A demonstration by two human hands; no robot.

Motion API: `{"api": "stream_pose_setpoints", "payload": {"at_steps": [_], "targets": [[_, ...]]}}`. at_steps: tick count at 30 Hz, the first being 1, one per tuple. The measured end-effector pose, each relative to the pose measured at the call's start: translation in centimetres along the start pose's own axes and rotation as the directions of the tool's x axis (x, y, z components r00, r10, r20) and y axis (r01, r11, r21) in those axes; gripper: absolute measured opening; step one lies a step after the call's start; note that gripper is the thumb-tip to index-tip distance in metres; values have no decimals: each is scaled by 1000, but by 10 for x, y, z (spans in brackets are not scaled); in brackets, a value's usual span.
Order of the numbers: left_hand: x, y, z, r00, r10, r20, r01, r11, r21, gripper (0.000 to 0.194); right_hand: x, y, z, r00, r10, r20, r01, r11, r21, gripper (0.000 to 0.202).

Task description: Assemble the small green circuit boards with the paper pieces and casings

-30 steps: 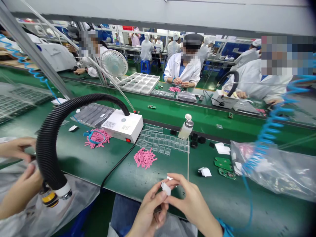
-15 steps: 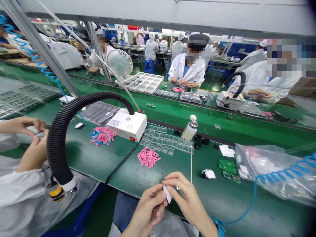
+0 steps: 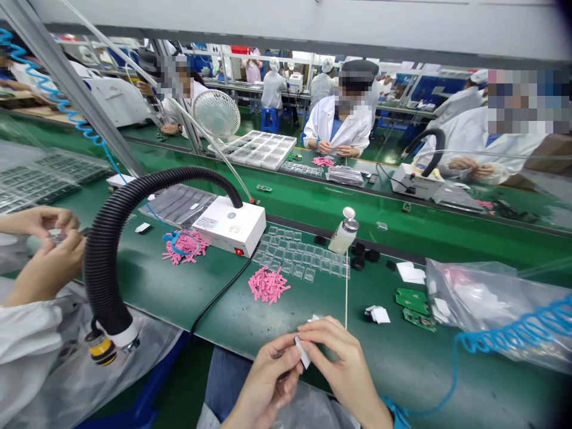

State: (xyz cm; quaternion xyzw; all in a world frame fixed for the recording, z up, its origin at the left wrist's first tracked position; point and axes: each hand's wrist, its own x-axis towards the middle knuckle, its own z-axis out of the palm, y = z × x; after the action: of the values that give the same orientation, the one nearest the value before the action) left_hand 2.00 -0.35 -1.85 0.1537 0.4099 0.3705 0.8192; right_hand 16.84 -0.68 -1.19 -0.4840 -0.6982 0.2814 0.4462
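Observation:
Near the bench's front edge, my left hand and my right hand meet around a small white piece. Its sides are pinched between the thumbs and fingers of both hands. Something dark shows partly under my left fingers, too hidden to name. Just beyond my right fingertips a small pale object peeks out. A pile of pink strips lies on the green bench ahead, with rows of clear square pieces behind it. A blue band circles my right wrist.
A white box with a thick black hose stands left of centre. A bottle, black pieces, green circuit boards and a plastic bag lie to the right. A co-worker's hands are at the left.
My right fingers have shifted slightly, still at the white piece. The blue coiled cord at the right has moved. Small boards on the green strip beyond the bench have slid left.

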Motion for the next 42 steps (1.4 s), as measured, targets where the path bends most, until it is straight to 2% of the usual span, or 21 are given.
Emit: {"api": "stream_pose_setpoints", "payload": {"at_steps": [5, 8, 10, 12, 15, 18, 21, 23, 24, 26, 28, 29, 31, 35, 38, 42], "targets": [[0, -2, 2, 999, -26, 21, 27, 999, -28, 32, -1, -3, 2, 998, 63, -17, -61, 992, 109, 10], [2, -1, 0, 999, -29, 20, 32, 992, -123, 33, -4, -2, 3, 980, 143, -138, -116, 975, 191, 13], [4, 1, -4, 1000, -30, 1, 29, 980, -196, 36, -6, 5, 2, 937, 246, -249, -190, 955, 229, 18], [4, 3, -8, 999, -25, -27, 18, 968, -252, 35, -7, 16, 2, 899, 334, -284, -287, 938, 196, 21], [4, 5, -12, 997, -11, -71, -11, 955, -295, 26, -10, 39, 3, 897, 390, -208, -385, 921, 65, 18], [2, 7, -12, 996, -21, -89, -7, 953, -304, 17, -13, 57, 7, 901, 387, -194, -401, 915, -38, 9], [1, 8, -10, 996, -25, -91, -4, 951, -308, 21, -13, 62, 6, 891, 365, -271, -406, 907, -112, 17], [2, 7, -8, 996, -26, -85, -1, 951, -308, 20, -11, 56, 3, 891, 353, -287, -396, 912, -108, 23], [3, 6, -8, 996, -27, -81, 1, 952, -305, 19, -10, 51, 2, 898, 359, -254, -387, 919, -71, 22], [4, 3, -7, 998, -21, -63, 2, 958, -287, 20, -7, 37, 0, 918, 382, -111, -377, 924, 58, 20], [6, 0, -6, 999, -8, -45, -4, 966, -259, 29, -5, 22, 0, 919, 390, 65, -395, 901, 180, 20], [6, -1, -6, 999, -2, -42, -8, 970, -245, 34, -5, 15, 1, 912, 391, 123, -409, 890, 203, 21], [4, -2, -5, 999, 8, -47, -18, 975, -223, 41, -5, 5, 5, 897, 409, 166, -436, 879, 191, 26], [-1, -5, -1, 998, 3, -55, -15, 973, -230, 46, -12, -5, 13, 876, 474, 88, -482, 855, 189, 26], [-3, -9, 3, 999, -44, 2, 43, 964, -263, 47, -22, -12, 16, 858, 514, -20, -485, 820, 304, 18], [-2, -16, 5, 989, -124, 82, 140, 964, -228, 39, -36, -21, 15, 805, 567, -175, -461, 784, 416, 16]]}}
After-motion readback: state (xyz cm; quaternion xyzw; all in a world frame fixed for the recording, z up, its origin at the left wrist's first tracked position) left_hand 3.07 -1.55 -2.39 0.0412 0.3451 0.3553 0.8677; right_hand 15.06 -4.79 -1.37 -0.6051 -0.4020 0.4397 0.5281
